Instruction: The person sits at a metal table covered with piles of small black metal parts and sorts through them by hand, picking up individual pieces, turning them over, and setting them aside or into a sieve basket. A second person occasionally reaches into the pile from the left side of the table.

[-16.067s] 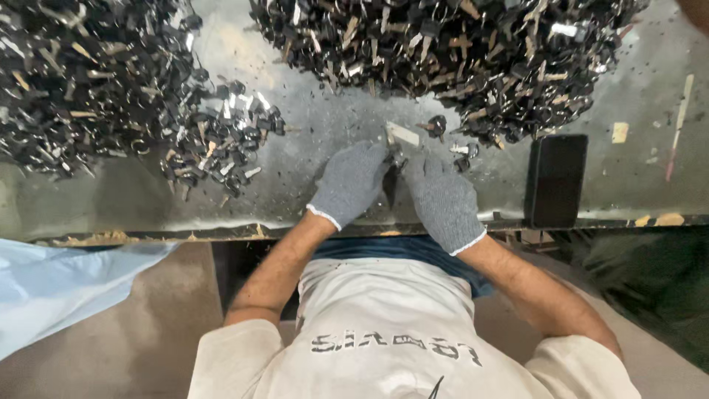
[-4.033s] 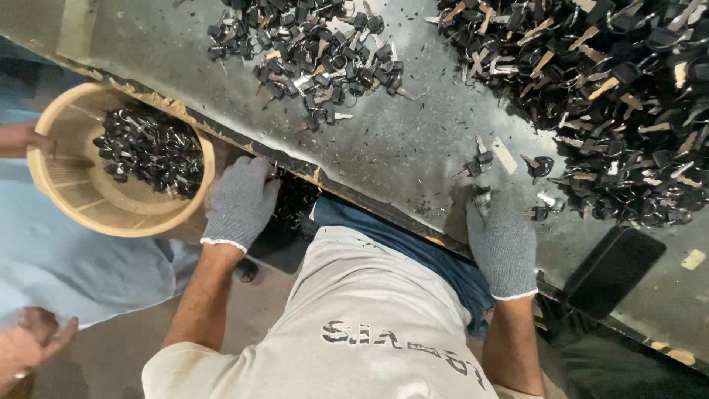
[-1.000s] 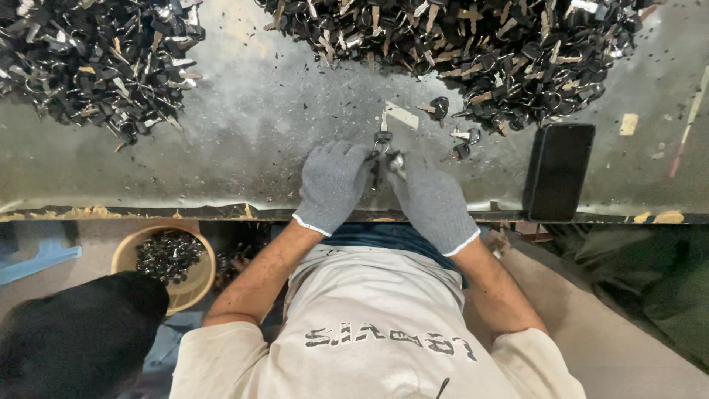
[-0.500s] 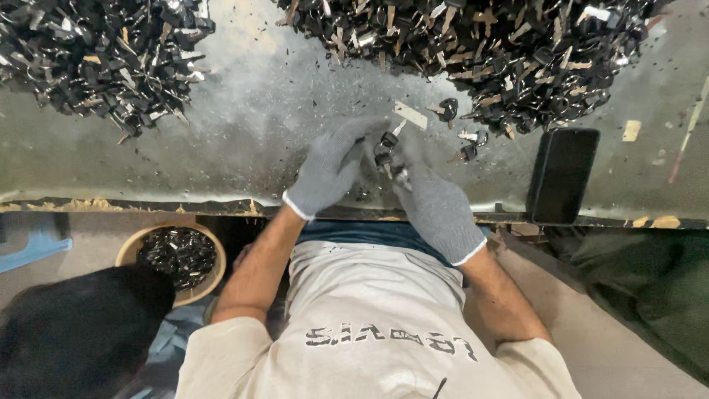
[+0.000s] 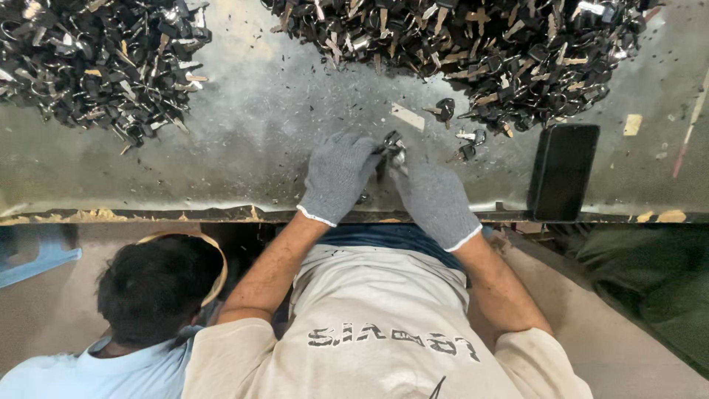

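Note:
Both my hands wear grey knit gloves and meet over the metal table [image 5: 258, 140]. My left hand [image 5: 338, 176] and my right hand [image 5: 434, 198] pinch one small black-headed key [image 5: 391, 145] between their fingertips, just above the table's near edge. A few loose keys [image 5: 467, 145] and a pale flat strip [image 5: 408, 116] lie just beyond my fingers. Behind them spreads a big pile of black keys [image 5: 473, 44]. A second pile of keys [image 5: 96, 59] fills the far left.
A black phone [image 5: 564, 171] lies flat on the table to the right of my right hand. Another person's dark-haired head [image 5: 155, 284] is low at the left, covering most of a tan basket [image 5: 216, 258]. Small dark chips are scattered on the table.
The other person's head has moved right and up, now hiding the basket of keys. My hands stay together on the key near the table edge.

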